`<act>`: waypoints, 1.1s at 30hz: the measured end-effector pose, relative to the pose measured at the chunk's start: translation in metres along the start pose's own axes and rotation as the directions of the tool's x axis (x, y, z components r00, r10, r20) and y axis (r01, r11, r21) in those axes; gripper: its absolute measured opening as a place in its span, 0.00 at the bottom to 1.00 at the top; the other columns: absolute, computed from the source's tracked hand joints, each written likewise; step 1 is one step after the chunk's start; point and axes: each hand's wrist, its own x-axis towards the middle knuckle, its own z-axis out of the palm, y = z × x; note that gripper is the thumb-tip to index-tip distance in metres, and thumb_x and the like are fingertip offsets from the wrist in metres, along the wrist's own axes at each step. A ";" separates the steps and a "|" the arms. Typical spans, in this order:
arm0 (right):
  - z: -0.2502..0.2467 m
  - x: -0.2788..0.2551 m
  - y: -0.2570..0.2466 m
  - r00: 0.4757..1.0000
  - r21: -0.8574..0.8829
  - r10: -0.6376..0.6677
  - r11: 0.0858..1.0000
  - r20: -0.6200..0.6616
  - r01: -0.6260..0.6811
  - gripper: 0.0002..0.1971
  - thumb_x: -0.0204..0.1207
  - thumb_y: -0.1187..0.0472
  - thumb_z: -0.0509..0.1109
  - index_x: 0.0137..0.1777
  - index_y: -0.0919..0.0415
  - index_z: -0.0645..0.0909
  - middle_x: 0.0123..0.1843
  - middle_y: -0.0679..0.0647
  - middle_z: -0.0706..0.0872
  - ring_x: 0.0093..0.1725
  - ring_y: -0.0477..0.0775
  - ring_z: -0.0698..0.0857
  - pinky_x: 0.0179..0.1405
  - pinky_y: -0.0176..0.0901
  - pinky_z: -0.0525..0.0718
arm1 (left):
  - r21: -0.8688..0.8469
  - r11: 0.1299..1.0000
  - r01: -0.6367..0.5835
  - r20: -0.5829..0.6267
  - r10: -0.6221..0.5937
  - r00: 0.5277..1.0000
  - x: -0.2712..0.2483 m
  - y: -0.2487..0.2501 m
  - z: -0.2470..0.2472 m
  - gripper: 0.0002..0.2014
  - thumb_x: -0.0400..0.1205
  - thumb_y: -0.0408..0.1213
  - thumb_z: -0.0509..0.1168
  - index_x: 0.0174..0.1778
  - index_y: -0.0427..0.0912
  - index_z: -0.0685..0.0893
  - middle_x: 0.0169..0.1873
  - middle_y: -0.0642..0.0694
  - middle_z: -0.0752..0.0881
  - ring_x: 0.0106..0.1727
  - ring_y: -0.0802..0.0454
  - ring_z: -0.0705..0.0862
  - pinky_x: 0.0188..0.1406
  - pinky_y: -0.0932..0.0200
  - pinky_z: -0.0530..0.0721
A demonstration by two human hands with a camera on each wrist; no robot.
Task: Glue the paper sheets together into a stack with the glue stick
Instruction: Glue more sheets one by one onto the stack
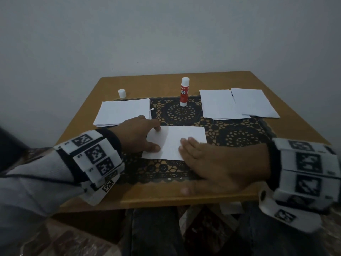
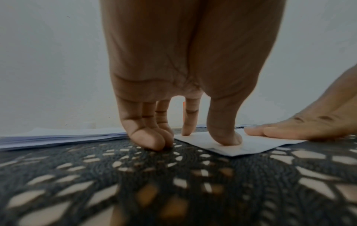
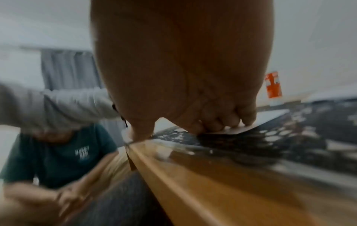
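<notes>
Paper sheet [image 1: 177, 143] front and centre in the head view, flat on the black lace mat [image 1: 239, 133] over the tabletop [image 1: 184, 196]. My left hand [image 1: 136, 133] pins its left edge with thumb and index finger; my right hand [image 1: 215, 163] lies flat across its right end, fingers straight, grasping nothing. Glue stick [image 1: 184, 92] stands upright at the back of the mat, uncapped, with its cap [image 1: 122, 93] off to the left. One pile of sheets [image 1: 123, 111] sits back left, more piles [image 1: 238, 103] back right.

Left wrist view: thumb [image 2: 226, 134] and index fingertip press down on the sheet's corner, the other fingers land on the mat just beside it. Left grip is released, just pressing.

Right wrist view is blurry, but the fingers [image 3: 230, 119] lie on the paper's near edge, nothing clenched.

My read: this is the pressing and smoothing step. Next move probably calls for reaching back for the glue stick, coating the top, then squaring another sheet on it.
</notes>
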 end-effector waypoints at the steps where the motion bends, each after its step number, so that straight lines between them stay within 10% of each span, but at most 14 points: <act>1: -0.001 -0.003 0.000 1.000 0.001 -0.014 1.000 -0.001 0.014 0.51 0.75 0.26 0.43 0.82 0.62 0.27 0.83 0.57 0.25 0.84 0.56 0.30 0.77 0.45 0.35 | 0.001 1.000 -0.001 -0.001 0.001 1.000 0.001 -0.001 0.000 0.28 0.78 0.53 0.69 0.72 0.53 0.70 0.53 0.49 0.73 0.50 0.53 0.74 0.49 0.60 0.71; 7: -0.026 0.014 0.025 0.984 0.071 0.171 0.983 -0.047 -0.167 0.49 0.79 0.29 0.43 0.83 0.65 0.31 0.85 0.61 0.31 0.85 0.59 0.34 0.83 0.53 0.43 | -0.006 1.000 -0.015 0.004 0.015 1.000 0.003 -0.002 -0.001 0.27 0.77 0.54 0.70 0.70 0.52 0.71 0.51 0.50 0.74 0.49 0.52 0.74 0.49 0.60 0.72; 25: -0.035 0.029 0.026 0.994 0.011 0.072 0.997 -0.076 -0.072 0.44 0.84 0.39 0.54 0.85 0.64 0.34 0.86 0.58 0.34 0.86 0.57 0.40 0.84 0.53 0.50 | -0.042 0.999 0.008 0.043 -0.006 0.999 0.001 0.001 -0.004 0.27 0.79 0.49 0.69 0.71 0.50 0.69 0.38 0.58 0.72 0.42 0.57 0.75 0.40 0.63 0.71; 33: -0.023 0.015 0.039 0.990 0.004 0.131 0.991 -0.056 -0.131 0.46 0.83 0.37 0.55 0.85 0.64 0.34 0.86 0.60 0.35 0.86 0.59 0.41 0.83 0.51 0.48 | 0.306 0.951 -0.038 0.056 0.021 0.998 -0.020 0.025 0.001 0.27 0.85 0.50 0.58 0.81 0.52 0.62 0.74 0.43 0.66 0.72 0.46 0.68 0.74 0.50 0.71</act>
